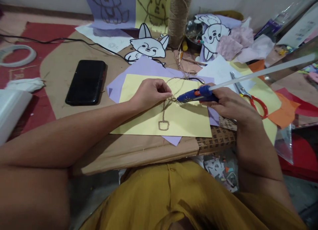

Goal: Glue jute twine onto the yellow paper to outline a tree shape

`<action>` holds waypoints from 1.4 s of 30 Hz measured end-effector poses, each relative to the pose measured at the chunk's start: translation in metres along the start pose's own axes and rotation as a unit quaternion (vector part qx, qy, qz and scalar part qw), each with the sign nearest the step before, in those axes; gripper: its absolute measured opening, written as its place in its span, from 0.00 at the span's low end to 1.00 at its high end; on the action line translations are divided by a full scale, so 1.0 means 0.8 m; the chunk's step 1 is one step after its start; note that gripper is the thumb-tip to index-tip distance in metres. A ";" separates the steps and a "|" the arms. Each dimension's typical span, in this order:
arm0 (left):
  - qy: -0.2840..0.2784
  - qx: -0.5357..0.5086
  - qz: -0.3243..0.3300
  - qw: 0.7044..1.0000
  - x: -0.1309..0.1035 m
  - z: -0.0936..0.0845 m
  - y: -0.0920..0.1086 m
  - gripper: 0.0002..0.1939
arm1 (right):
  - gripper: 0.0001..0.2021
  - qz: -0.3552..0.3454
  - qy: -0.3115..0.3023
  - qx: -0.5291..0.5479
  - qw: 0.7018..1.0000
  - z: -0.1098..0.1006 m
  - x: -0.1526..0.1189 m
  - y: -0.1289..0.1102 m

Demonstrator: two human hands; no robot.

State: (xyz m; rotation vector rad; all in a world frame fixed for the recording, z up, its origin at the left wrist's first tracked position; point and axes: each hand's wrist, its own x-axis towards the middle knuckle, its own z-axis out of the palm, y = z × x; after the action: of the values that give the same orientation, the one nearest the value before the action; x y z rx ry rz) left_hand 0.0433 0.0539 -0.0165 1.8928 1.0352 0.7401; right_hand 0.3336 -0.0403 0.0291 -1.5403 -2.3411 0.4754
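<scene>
A yellow sheet of paper (pixel 139 124) lies before me on top of purple paper (pixel 116 87). Twine on the sheet forms a small square with a line rising from it (pixel 163 125). My left hand (pixel 155 92) rests over the sheet, its thumb and forefinger pinching the twine above that line. In my right hand (pixel 228 102) is a blue glue gun (pixel 193 95) with a long white glue stick (pixel 263 71) out of its back. The gun's nozzle is close to the left fingertips, near the twine; whether it touches is too small to tell.
A black phone (pixel 85 82) lies left, near a tape roll (pixel 18 55). Behind stand a twine spool (pixel 179 20) and a paper fox cutout (pixel 149 46). Red-handled scissors (pixel 259 106) lie right among paper scraps. A black cable (pixel 67 39) crosses the cardboard (pixel 57 71).
</scene>
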 end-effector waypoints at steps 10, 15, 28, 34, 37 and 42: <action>0.000 -0.002 0.005 1.000 0.000 0.000 -0.002 0.07 | 0.11 0.001 0.018 -0.030 0.999 -0.001 -0.004 0.006; 0.000 -0.002 0.005 1.000 0.001 0.000 -0.003 0.07 | 0.14 -0.010 0.021 -0.008 1.000 -0.005 -0.004 0.005; -0.006 0.002 0.018 1.000 0.001 0.001 -0.004 0.07 | 0.09 -0.041 0.059 0.021 0.997 -0.005 -0.004 0.009; -0.017 -0.002 0.041 0.999 -0.001 0.001 -0.004 0.06 | 0.16 -0.018 0.108 0.076 0.991 -0.004 -0.001 0.023; -0.025 -0.006 0.040 0.999 -0.001 0.001 -0.005 0.05 | 0.20 -0.004 0.124 0.165 0.978 -0.003 0.002 0.035; -0.028 -0.014 0.033 0.999 0.000 0.003 -0.009 0.07 | 0.17 0.069 0.179 0.289 0.938 0.002 0.006 0.051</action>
State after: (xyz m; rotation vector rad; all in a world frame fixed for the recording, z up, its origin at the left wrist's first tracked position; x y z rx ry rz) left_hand 0.0427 0.0549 -0.0239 1.9202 0.9272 0.7325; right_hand 0.3648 -0.0213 0.0103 -1.3616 -1.6273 0.7609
